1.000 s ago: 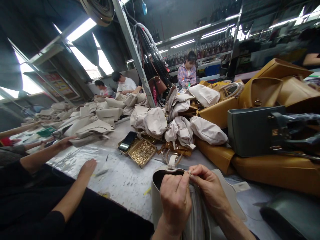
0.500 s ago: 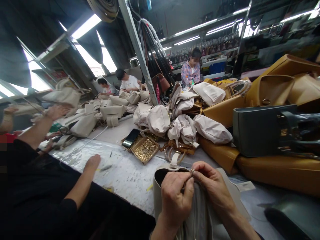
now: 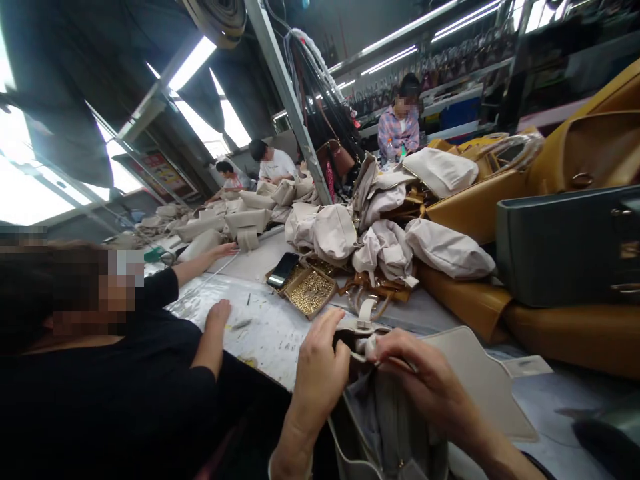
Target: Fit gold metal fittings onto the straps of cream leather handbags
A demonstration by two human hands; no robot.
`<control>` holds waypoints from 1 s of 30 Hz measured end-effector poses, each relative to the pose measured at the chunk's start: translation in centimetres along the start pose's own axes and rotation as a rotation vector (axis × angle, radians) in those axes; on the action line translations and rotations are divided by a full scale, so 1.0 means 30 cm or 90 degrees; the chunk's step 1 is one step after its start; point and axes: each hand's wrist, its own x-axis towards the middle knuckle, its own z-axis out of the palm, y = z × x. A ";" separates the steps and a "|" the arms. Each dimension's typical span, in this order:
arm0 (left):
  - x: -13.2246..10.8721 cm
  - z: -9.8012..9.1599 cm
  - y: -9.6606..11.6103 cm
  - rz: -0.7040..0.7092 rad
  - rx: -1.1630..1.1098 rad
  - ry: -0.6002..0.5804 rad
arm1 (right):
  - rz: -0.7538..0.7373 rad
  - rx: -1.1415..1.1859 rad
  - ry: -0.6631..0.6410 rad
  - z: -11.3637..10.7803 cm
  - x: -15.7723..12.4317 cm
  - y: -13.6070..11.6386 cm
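In front of me stands an off-white handbag [image 3: 350,437], its mouth agape and its grey lining and a zip showing. My left hand [image 3: 320,367] is at the left of the bag's mouth, thumb and fingers apart with nothing visible between them. My right hand [image 3: 425,380] pinches the bag at its upper edge, by a small pale piece I cannot make out clearly. The bag's light flap [image 3: 480,373] spreads out to the right, ending in a tab [image 3: 530,367]. A short strap loop [image 3: 367,310] stands up at the far rim.
Beyond the bag lie a box of small gold metal pieces [image 3: 311,293] and a phone [image 3: 283,269]. Off-white bags [image 3: 335,230] are heaped behind; mustard bags [image 3: 470,217] and a dark green bag [image 3: 565,250] lie right. A co-worker in black [image 3: 150,373] reaches across the table on the left.
My hands, together at the bag's edge before, have parted; the left has opened and moved left. The bag's mouth gapes wider. The co-worker has leaned into view, and the bag lifted there is no longer visible.
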 end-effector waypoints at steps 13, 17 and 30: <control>0.162 -0.011 -0.009 0.140 -0.114 -0.369 | -0.138 -0.244 -0.142 0.108 0.010 0.018; 0.167 0.002 -0.013 0.138 -0.121 -0.363 | -0.062 -0.140 -0.115 0.111 0.016 0.029; 0.114 0.032 -0.119 -0.141 -0.349 -0.359 | 0.224 0.006 -0.068 0.037 0.054 0.121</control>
